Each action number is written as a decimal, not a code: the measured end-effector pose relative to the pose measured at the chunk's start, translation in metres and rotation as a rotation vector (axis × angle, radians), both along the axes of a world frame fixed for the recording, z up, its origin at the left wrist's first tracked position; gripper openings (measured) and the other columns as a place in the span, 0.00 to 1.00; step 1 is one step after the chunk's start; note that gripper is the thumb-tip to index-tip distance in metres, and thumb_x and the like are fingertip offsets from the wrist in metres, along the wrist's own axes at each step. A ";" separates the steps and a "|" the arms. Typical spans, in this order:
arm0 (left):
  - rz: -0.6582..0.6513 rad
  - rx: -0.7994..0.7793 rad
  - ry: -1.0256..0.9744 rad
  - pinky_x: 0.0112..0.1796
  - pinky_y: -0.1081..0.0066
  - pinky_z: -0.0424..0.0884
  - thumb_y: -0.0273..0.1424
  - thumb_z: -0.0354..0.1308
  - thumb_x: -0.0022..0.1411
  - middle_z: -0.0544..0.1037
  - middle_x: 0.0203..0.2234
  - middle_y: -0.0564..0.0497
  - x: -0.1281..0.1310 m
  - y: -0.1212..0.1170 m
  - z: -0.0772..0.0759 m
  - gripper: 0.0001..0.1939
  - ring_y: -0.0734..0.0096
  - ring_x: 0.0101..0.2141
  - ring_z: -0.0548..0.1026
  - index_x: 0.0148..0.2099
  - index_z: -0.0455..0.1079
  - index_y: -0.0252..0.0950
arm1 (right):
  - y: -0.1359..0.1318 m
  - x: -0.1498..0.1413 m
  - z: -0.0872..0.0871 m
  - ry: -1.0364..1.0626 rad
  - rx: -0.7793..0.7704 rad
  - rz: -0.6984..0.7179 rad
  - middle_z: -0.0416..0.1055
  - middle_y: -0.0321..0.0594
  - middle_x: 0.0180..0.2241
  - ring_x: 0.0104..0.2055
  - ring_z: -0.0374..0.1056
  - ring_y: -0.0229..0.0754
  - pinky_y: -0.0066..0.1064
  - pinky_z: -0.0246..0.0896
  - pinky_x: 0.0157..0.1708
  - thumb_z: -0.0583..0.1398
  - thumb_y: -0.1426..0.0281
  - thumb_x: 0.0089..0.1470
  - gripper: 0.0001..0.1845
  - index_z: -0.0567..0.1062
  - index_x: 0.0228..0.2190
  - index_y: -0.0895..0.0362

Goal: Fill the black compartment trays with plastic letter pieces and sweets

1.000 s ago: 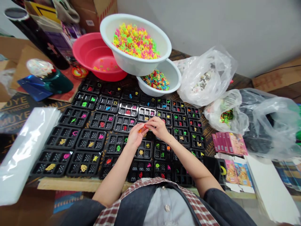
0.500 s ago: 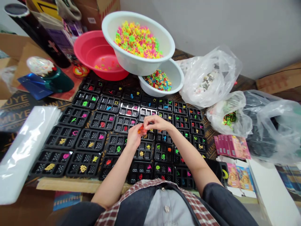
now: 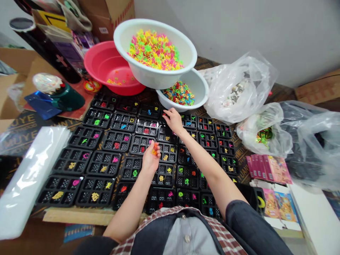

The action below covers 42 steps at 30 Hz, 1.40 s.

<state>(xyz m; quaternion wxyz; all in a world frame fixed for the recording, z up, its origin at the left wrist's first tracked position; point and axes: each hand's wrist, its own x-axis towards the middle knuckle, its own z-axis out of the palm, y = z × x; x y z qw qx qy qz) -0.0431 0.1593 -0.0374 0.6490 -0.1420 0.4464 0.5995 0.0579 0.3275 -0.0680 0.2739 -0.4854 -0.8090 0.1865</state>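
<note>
My left hand (image 3: 151, 157) is half closed, palm up, around several small orange plastic pieces (image 3: 154, 148). It hovers over the middle of the black compartment trays (image 3: 102, 164). My right hand (image 3: 174, 121) reaches to the back row, just in front of the smaller basin. Its fingers are pinched at a tray there, with a bit of red plastic (image 3: 164, 114) showing at the tips. The trays lie in rows, and many of their compartments hold small coloured plastic pieces, such as a yellow one (image 3: 95, 196) and a green one (image 3: 135, 173).
Behind the trays stand a pale basin (image 3: 156, 78) heaped with small neon rings, a smaller pale basin (image 3: 203, 90) of coloured pieces, and a red basin (image 3: 99, 58). Plastic bags (image 3: 236, 92) lie on the right. Clear sleeves (image 3: 32, 180) lie on the left, near a green mug (image 3: 69, 98).
My hands were together over the middle trays and have parted. My right hand has moved away to the back row. My left hand has drawn back slightly, keeping the orange pieces.
</note>
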 end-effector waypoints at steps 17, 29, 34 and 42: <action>0.018 0.095 0.032 0.20 0.81 0.62 0.31 0.51 0.65 0.71 0.19 0.51 -0.005 0.001 0.001 0.14 0.81 0.19 0.67 0.33 0.75 0.29 | -0.064 0.010 0.002 0.183 -0.033 0.159 0.74 0.42 0.33 0.38 0.67 0.44 0.37 0.62 0.42 0.58 0.69 0.61 0.10 0.76 0.29 0.56; 0.256 0.258 0.349 0.50 0.67 0.70 0.29 0.65 0.55 0.78 0.38 0.45 -0.010 0.000 -0.002 0.11 0.66 0.44 0.78 0.41 0.73 0.35 | -0.090 0.019 0.008 -0.105 -0.225 0.281 0.69 0.39 0.31 0.37 0.65 0.42 0.34 0.61 0.39 0.65 0.74 0.52 0.03 0.80 0.32 0.56; 0.213 0.170 0.373 0.25 0.80 0.67 0.39 0.62 0.60 0.79 0.28 0.48 -0.011 -0.001 -0.001 0.12 0.80 0.21 0.72 0.38 0.73 0.33 | -0.105 0.017 0.009 -0.236 -0.249 0.385 0.67 0.39 0.29 0.36 0.64 0.43 0.34 0.59 0.37 0.67 0.73 0.51 0.01 0.80 0.30 0.58; 0.064 0.166 0.153 0.34 0.76 0.71 0.27 0.60 0.60 0.79 0.29 0.47 -0.006 -0.001 -0.003 0.05 0.75 0.30 0.77 0.39 0.75 0.32 | -0.110 0.018 0.013 0.214 -0.243 0.237 0.69 0.38 0.32 0.32 0.63 0.38 0.31 0.62 0.33 0.65 0.67 0.55 0.09 0.80 0.39 0.54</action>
